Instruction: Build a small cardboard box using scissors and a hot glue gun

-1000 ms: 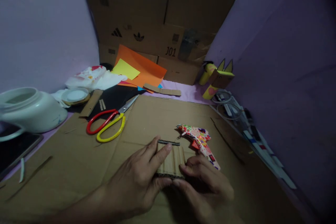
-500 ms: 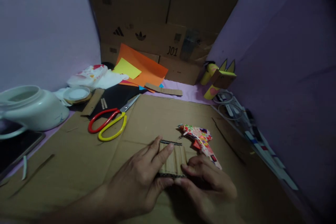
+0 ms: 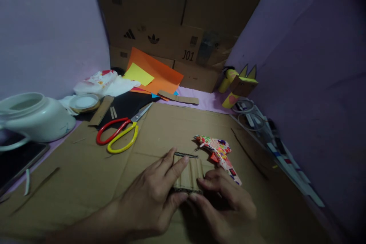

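A small cardboard piece (image 3: 187, 173) with ridges and dark strips along its far and near edges lies low in the middle of the view. My left hand (image 3: 156, 190) grips its left side, fingers over the top and thumb at the near edge. On the right side, my right hand (image 3: 225, 202) pinches the near right corner between thumb and curled fingers. Both thumbs almost touch at the near strip. A patterned glue gun (image 3: 219, 152) lies just beyond my right hand, its nozzle pointing left.
Scissors (image 3: 126, 129) with red and yellow handles lie at left, near a white pot (image 3: 42, 118) and a phone (image 3: 20, 160). Orange paper (image 3: 160, 72) lies at the back, a yellow cardboard figure (image 3: 243, 85) back right. Cables and strips (image 3: 286, 160) line the right edge.
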Demonstrator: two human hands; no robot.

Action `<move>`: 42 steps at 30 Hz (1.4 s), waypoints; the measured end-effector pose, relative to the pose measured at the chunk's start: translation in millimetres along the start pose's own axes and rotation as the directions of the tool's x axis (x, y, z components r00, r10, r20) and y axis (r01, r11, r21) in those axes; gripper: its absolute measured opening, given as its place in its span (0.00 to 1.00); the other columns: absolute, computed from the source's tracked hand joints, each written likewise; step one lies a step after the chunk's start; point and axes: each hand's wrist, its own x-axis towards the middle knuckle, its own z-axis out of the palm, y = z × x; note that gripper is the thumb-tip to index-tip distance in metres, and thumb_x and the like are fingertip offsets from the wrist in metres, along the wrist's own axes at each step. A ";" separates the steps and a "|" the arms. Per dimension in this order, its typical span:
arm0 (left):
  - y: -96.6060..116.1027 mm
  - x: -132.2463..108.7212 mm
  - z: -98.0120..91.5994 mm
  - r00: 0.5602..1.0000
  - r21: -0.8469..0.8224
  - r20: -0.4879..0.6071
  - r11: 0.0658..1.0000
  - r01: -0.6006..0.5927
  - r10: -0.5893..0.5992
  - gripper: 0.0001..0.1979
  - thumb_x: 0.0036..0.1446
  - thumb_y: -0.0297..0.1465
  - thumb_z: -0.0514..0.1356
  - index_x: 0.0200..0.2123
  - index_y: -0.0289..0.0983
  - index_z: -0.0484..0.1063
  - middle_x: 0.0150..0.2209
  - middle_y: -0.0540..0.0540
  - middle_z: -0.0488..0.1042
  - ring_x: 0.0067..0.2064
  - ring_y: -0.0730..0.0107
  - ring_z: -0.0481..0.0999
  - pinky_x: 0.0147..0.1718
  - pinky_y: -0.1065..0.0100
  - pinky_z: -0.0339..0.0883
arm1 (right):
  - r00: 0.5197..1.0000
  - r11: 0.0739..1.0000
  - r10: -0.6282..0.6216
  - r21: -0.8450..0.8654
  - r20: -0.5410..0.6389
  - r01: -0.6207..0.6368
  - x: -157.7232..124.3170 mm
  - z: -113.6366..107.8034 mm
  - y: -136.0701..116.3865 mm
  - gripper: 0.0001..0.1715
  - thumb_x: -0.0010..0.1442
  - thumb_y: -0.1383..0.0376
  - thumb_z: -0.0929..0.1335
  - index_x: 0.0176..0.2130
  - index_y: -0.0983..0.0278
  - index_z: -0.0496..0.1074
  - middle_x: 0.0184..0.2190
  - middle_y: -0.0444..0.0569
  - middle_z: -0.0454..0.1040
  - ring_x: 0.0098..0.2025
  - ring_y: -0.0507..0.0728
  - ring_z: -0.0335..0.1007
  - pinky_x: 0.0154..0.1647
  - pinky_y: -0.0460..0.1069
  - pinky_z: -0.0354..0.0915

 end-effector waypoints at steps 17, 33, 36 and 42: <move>-2.9 0.4 -1.5 0.999 0.012 -0.046 1.000 -0.003 0.004 0.29 0.59 0.29 0.52 0.63 0.37 0.49 0.61 0.37 0.60 0.61 0.55 0.59 0.55 0.57 0.62 | 0.938 0.971 0.193 0.084 0.289 -0.226 3.5 -17.3 7.3 0.29 0.44 0.57 0.75 0.44 0.62 0.65 0.34 0.46 0.67 0.34 0.56 0.64 0.33 0.49 0.62; -3.2 0.0 -0.4 0.998 0.066 -0.056 0.998 -0.001 0.005 0.28 0.59 0.30 0.52 0.62 0.38 0.49 0.61 0.37 0.59 0.60 0.56 0.61 0.54 0.58 0.64 | 0.945 0.956 0.280 0.045 0.167 -0.291 0.0 -6.5 9.4 0.19 0.44 0.60 0.76 0.26 0.62 0.63 0.24 0.41 0.65 0.28 0.52 0.60 0.29 0.46 0.56; -1.9 2.2 -0.2 0.997 0.075 -0.065 0.997 -0.028 0.033 0.28 0.59 0.30 0.52 0.62 0.37 0.49 0.61 0.38 0.60 0.61 0.58 0.60 0.54 0.60 0.63 | 0.937 0.948 0.286 0.080 0.203 -0.307 -0.4 -4.5 10.5 0.18 0.48 0.61 0.73 0.23 0.63 0.61 0.25 0.43 0.65 0.29 0.52 0.62 0.29 0.45 0.57; -3.8 2.3 0.2 0.996 0.077 -0.079 0.996 -0.042 0.048 0.28 0.59 0.29 0.52 0.62 0.36 0.51 0.60 0.38 0.60 0.60 0.60 0.61 0.55 0.62 0.62 | 0.914 0.974 0.222 -0.035 0.340 -0.224 1.9 -4.9 6.5 0.20 0.46 0.56 0.74 0.27 0.63 0.62 0.30 0.45 0.65 0.32 0.54 0.60 0.31 0.47 0.57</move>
